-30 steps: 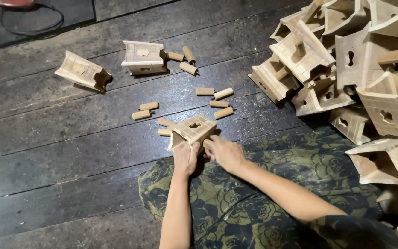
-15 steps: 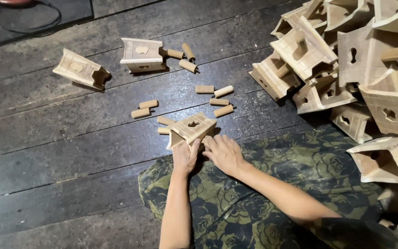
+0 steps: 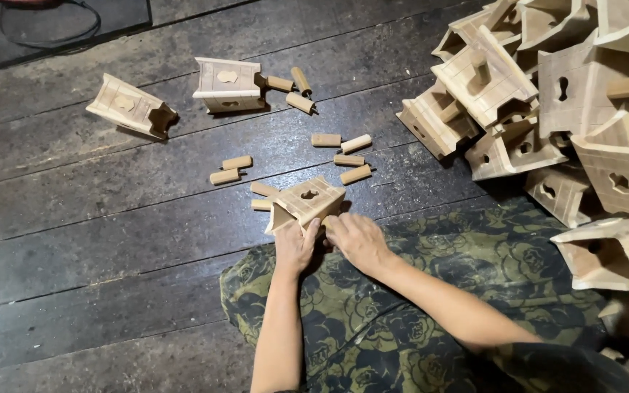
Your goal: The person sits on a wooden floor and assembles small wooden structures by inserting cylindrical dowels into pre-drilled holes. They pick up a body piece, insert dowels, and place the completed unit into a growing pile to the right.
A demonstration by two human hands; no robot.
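While the floor (image 3: 111, 240) is being used as a work place, a big pile (image 3: 562, 116) of wooden boxes is being kept at the right, within reach. One box (image 3: 306, 204) is being held tipped on the floor, just past the cloth (image 3: 460, 255), so it is not sliding. It is being gripped by the left hand (image 3: 296, 247) and right hand (image 3: 358, 240), both closed on its near edge. Pegs (image 3: 343, 149) are lying close by. Little is changed from before; the box is being kept in place.
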